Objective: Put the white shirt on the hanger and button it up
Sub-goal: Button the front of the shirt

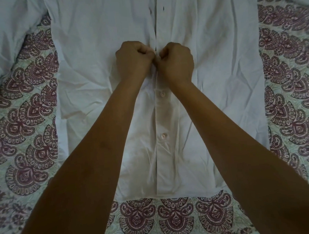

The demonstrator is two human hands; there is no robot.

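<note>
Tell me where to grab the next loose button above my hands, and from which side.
Pinch that button by its rim, with the cloth under it, coming from the left with your left hand. It lies flat on the left front edge of the shirt, while its hole sits across the gap on the right.

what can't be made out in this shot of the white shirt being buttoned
Button being fastened: head view, hidden between the curled fingers of the left hand and right hand.
Collar of the white shirt, and whether a hanger is inside: head view, cut off by the top edge.
Sleeve ends: head view, beyond the side edges.
</note>
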